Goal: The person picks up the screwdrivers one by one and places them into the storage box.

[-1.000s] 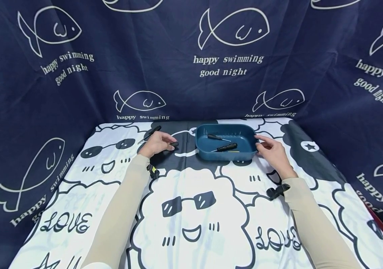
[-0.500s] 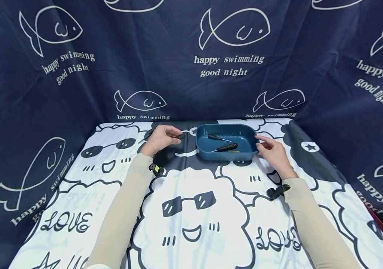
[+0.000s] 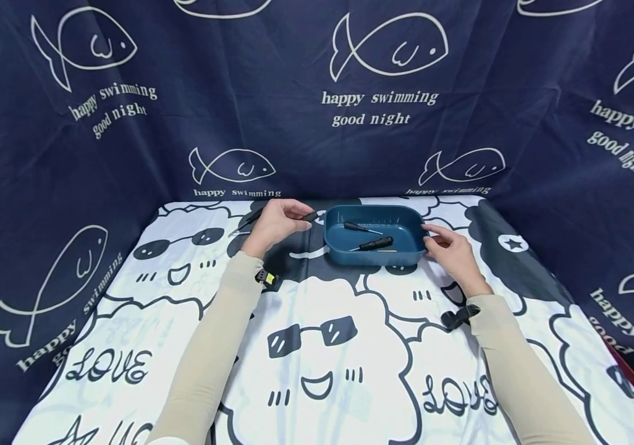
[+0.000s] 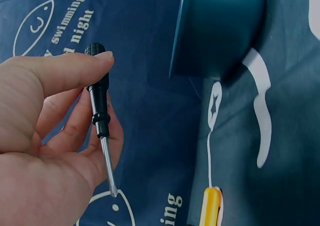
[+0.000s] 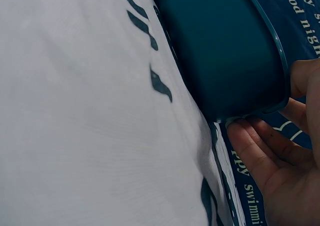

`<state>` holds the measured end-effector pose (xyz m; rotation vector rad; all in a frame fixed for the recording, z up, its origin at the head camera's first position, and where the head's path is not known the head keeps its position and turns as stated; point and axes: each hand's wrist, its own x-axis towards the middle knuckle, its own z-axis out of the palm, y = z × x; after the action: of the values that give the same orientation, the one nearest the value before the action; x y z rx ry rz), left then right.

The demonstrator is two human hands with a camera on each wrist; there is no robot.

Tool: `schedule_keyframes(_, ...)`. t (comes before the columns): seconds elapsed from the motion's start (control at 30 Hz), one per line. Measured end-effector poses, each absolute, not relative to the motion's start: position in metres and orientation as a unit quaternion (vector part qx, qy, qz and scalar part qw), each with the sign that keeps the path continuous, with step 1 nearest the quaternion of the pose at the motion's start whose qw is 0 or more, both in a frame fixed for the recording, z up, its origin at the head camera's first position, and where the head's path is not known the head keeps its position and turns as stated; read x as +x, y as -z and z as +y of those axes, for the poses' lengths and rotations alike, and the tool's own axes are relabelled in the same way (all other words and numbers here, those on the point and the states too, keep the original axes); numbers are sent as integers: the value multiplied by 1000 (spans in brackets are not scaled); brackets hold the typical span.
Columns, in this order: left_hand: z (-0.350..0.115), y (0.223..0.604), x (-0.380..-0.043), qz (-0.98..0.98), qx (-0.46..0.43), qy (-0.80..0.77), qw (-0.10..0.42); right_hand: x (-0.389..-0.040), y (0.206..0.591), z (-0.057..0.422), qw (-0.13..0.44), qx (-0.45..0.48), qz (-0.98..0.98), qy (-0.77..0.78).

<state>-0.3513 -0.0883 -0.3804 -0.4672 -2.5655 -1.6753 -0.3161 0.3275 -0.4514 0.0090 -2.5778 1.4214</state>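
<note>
My left hand [image 3: 277, 228] pinches a small screwdriver [image 4: 100, 103] by its black handle, just left of a blue plastic box [image 3: 350, 255]. In the left wrist view its metal shaft points down, away from the thumb. At the box's right end, my right hand [image 3: 453, 252] grips the wall, thumb at the rim and fingers lower down, as the right wrist view shows. Inside the box lie two black-handled screwdrivers, one toward the back [image 3: 355, 227] and one nearer the front [image 3: 377, 243]. A small yellow piece [image 3: 387, 251] shows by the front wall.
Behind the left hand lies another black-handled tool [image 3: 253, 216], partly hidden, with a metal shaft [image 3: 241, 233] close by. A yellow object [image 4: 211, 206] rests on the cloth in the left wrist view. A navy curtain [image 3: 306, 167] hangs behind the table.
My left hand has risen from the cloth and moved right and back toward the box, carrying the screwdriver. The right hand and the box have stayed put.
</note>
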Motion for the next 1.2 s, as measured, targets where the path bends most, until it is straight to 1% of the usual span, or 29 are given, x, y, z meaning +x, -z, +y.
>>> schedule_keyframes(0.13, -79, 379, -351, -825, -153, 543, 33, -316, 452, 328, 101, 6, -873, -477)
schedule_keyframes(0.3, -67, 377, -349, -827, -150, 540, 34, -316, 454, 327, 103, 6, -875, -472)
schedule_keyframes(0.63, -40, 368, -343, -823, -130, 551, 52, -318, 452, 327, 105, 5, -875, -472)
schedule_keyframes(0.8, -24, 366, -339, -815, -141, 559, 60, -318, 453, 327, 102, 1, -877, -470)
schedule_keyframes(1.2, 14, 367, -338, -817, -155, 553, 52, -319, 451, 324, 107, -1, -878, -467)
